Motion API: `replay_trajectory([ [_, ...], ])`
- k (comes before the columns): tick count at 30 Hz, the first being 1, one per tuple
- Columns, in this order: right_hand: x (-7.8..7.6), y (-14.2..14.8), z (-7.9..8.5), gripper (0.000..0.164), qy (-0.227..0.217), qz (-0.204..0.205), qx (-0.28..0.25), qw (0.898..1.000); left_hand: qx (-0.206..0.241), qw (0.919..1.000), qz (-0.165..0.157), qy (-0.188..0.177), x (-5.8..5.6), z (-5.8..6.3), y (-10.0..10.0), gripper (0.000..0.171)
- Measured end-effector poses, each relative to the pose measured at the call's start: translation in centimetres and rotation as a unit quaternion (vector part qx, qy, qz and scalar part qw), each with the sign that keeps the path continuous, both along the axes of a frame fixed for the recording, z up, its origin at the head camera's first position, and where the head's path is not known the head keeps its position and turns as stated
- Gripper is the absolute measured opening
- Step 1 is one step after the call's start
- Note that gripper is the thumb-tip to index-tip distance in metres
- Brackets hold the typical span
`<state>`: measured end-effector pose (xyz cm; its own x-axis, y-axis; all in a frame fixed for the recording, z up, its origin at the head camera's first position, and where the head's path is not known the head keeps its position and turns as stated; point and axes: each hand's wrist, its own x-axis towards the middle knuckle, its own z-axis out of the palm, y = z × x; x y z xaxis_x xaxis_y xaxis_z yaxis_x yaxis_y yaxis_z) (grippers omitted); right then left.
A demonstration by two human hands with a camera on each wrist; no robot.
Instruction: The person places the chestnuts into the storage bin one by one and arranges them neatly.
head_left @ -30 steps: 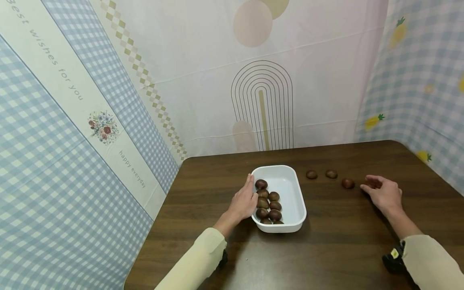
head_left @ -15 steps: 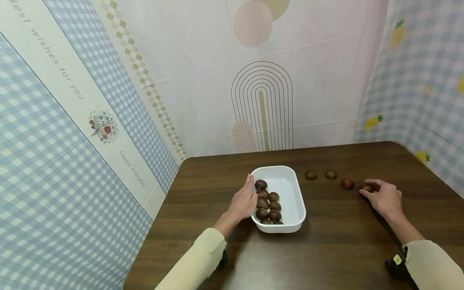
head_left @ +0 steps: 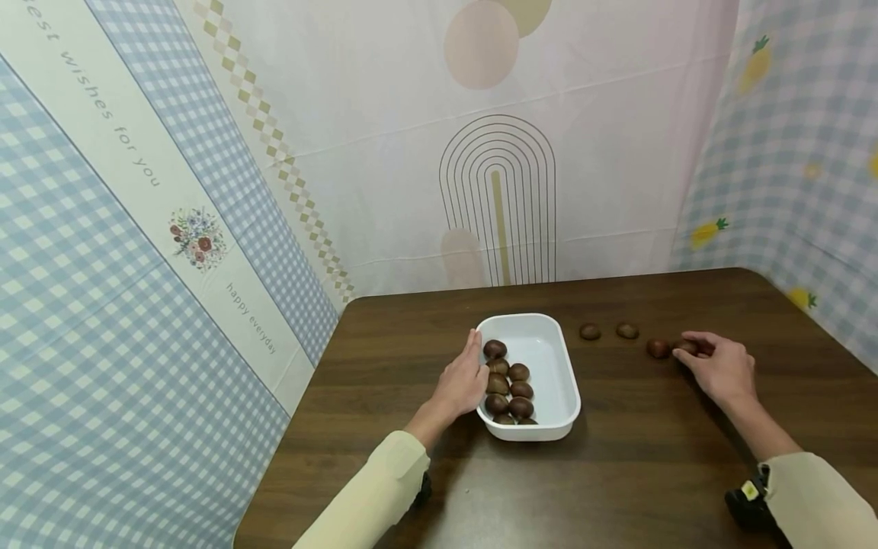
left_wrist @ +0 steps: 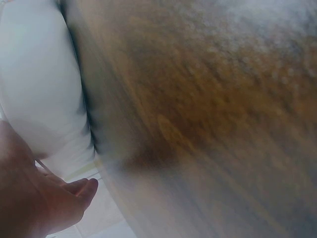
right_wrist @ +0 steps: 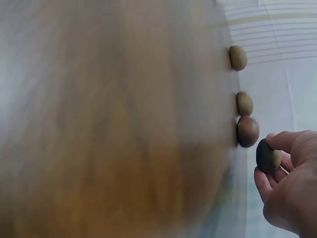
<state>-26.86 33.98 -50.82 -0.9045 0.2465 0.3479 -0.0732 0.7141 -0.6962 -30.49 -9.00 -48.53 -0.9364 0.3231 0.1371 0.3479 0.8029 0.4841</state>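
Note:
A white rectangular dish (head_left: 562, 381) stands on the table with several brown chestnuts (head_left: 521, 407) gathered along its left side. My left hand (head_left: 461, 383) rests against the dish's left rim, its fingers stretched along the outside; in the left wrist view the hand (left_wrist: 44, 198) lies at the lower left beside the white wall. Over on the right, my right hand (head_left: 725, 374) pinches a chestnut (right_wrist: 269, 156) between thumb and fingers. Just left of it lies another chestnut, a reddish one (head_left: 658, 348).
Two more loose chestnuts lie farther left, one (head_left: 627, 330) near the middle of that row and one (head_left: 590, 332) closest to the dish. The dark wooden table (head_left: 617, 473) ends at a patterned cloth backdrop (head_left: 604, 168) behind.
My right hand has closed its thumb and fingers on the rightmost chestnut and shifted slightly left with it, toward the reddish one. The left hand and the dish have stayed put.

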Motion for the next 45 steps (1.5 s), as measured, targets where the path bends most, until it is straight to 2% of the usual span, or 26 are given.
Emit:
replay_trajectory([
  [10, -1.4, -4.0, 2.0, 0.038, 0.015, 0.026, -0.019, 0.999, -0.007, 0.9999, 0.003, -0.011, -0.1, 0.1, 0.1, 0.068],
  [17, -2.5, -7.5, 3.1, 0.035, 0.049, 0.059, -0.014, 0.997, -0.008, 0.9999, 0.005, -0.009, -0.1, 0.2, 0.2, 0.068],
  [22, -3.1, -9.6, 3.5, 0.034, 0.058, 0.078, -0.02, 0.995, -0.004, 1.0, 0.001, -0.001, 0.0, 0.1, 0.1, 0.068],
  [37, -4.0, -14.9, 4.2, 0.036, 0.042, 0.13, -0.085, 0.987, -0.009, 0.9999, 0.0, 0.005, -0.1, 0.0, -0.2, 0.068],
  [45, -4.5, -17.0, 4.0, 0.036, 0.034, 0.133, -0.084, 0.987, -0.008, 1.0, 0.001, 0.003, -0.2, 0.0, -0.1, 0.067],
])
